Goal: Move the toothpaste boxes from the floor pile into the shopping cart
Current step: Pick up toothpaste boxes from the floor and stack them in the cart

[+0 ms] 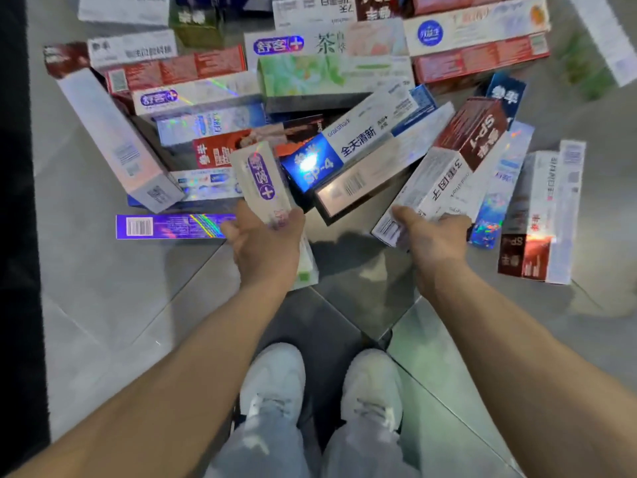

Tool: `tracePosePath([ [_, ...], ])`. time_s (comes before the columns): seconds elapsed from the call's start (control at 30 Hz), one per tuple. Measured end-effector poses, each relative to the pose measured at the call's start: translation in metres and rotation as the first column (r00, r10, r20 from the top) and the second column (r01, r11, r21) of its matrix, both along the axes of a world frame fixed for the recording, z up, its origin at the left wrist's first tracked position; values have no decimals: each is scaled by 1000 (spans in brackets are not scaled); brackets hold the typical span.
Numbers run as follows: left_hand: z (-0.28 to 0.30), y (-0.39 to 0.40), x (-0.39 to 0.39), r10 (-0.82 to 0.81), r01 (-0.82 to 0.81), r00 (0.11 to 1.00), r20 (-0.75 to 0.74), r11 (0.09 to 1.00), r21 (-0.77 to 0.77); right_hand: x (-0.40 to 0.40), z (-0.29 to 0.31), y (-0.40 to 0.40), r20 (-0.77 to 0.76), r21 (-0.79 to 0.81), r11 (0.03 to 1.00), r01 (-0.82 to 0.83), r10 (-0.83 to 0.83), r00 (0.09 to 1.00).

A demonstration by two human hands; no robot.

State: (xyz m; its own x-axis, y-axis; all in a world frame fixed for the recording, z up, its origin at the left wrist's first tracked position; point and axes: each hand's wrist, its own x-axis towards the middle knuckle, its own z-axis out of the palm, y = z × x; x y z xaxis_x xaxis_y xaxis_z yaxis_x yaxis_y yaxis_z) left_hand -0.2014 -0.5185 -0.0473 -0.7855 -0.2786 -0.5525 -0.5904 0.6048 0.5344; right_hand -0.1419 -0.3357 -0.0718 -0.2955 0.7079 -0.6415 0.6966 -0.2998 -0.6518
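two hands worked the floor pile (310,108). left hand (265,243) gripped a white-and-purple toothpaste box (262,182), long axis pointing away and slightly left. right hand (432,238) gripped a white-and-maroon box (448,174), angled up to the right.

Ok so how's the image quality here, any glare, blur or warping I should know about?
Head view: a bright glare spot washes out the blue SP-4 box; holographic boxes such as the purple one throw rainbow reflections; boxes toward the top and right edges are smeared with blur; wide-angle distortion splays both forearms outward; the left hand and right hand cast a dark shadow on the glossy floor tiles.
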Motion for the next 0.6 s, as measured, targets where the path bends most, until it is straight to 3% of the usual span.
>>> tracePosePath([
  [0.17,49,-7,1,-34,49,994,-100,987,154,11,63,-8,-19,-32,995,-97,97,995],
  [0.3,123,4,-1,-72,82,996,-44,954,287,17,142,-15,-85,7,988,-157,157,984],
  [0.43,230,21,-7,-123,131,991,-46,911,392,17,252,-21,-184,-27,976,-217,208,961],
  [0.6,392,36,-8,-197,183,980,-22,855,485,29,434,-27,-358,-12,977,-212,194,914],
])
